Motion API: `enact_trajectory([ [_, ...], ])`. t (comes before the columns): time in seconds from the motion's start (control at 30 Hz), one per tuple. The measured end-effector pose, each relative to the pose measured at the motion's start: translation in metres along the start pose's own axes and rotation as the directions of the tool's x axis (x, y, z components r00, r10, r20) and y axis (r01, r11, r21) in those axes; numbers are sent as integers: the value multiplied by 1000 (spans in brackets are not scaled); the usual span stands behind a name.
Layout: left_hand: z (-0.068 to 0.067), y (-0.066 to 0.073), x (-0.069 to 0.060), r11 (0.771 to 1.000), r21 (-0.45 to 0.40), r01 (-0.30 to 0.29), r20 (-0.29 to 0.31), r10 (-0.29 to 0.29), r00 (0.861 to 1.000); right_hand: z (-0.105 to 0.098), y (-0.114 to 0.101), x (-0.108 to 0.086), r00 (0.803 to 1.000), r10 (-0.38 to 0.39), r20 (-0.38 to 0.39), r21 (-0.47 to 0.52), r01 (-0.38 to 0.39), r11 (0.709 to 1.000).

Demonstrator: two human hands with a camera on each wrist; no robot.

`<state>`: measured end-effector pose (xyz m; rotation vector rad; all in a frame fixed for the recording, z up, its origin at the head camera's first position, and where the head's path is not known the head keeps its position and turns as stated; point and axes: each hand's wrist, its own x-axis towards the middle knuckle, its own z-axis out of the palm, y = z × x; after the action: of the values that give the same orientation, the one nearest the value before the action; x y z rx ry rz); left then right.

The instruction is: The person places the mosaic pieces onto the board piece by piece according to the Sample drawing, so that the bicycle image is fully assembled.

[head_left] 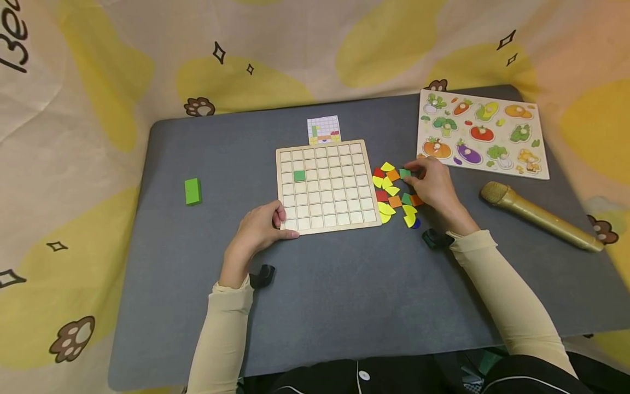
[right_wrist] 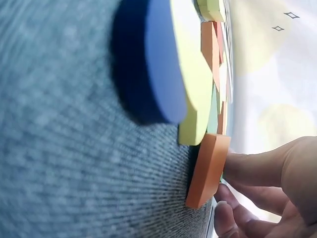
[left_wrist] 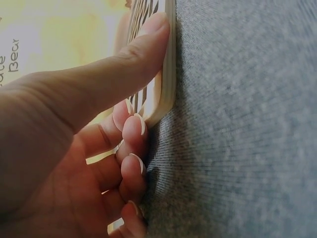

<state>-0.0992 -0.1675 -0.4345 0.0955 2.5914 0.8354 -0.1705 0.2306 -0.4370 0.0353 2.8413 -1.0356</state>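
Note:
A wooden grid board (head_left: 322, 186) lies mid-table, with one green square tile (head_left: 299, 175) in a cell at its upper left. My left hand (head_left: 261, 227) holds the board's near left corner, thumb along the near edge and fingers curled at the left side; the wooden rim (left_wrist: 167, 74) shows beside the thumb in the left wrist view. At the right of the board lies a loose cluster of coloured tiles (head_left: 395, 202). My right hand (head_left: 432, 183) pinches a green square tile (head_left: 404, 173) at the cluster's far right edge. In the right wrist view an orange tile (right_wrist: 209, 168) partly hides the fingertips.
A small pattern card (head_left: 324, 130) touches the board's far edge. On the left stands a green block (head_left: 193, 191). A vegetable puzzle board (head_left: 482, 134) lies at the back right, with a gold microphone (head_left: 541, 216) in front of it. Patterned cloth (head_left: 275, 49) hangs behind the table.

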Motion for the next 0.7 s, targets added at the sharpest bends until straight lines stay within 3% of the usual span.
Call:
enact_trajectory([
  [0.17, 1, 0, 0, 1000, 2, 4, -3, -4, 1000, -2, 0, 0, 1000, -4, -1, 16, 4, 1000],
  [0.4, 1, -1, 0, 1000, 1, 4, -7, -4, 1000, -1, -8, 2, 991, -48, -125, 50, 55, 997],
  [0.57, 1, -1, 0, 1000, 6, 8, -3, -8, 1000, 10, -24, 8, 981, -81, -176, 91, 98, 991],
  [0.7, 0, 0, 0, 1000, 4, 12, 3, -12, 1000, 23, -43, 14, 976, -138, -168, 94, 156, 983],
])
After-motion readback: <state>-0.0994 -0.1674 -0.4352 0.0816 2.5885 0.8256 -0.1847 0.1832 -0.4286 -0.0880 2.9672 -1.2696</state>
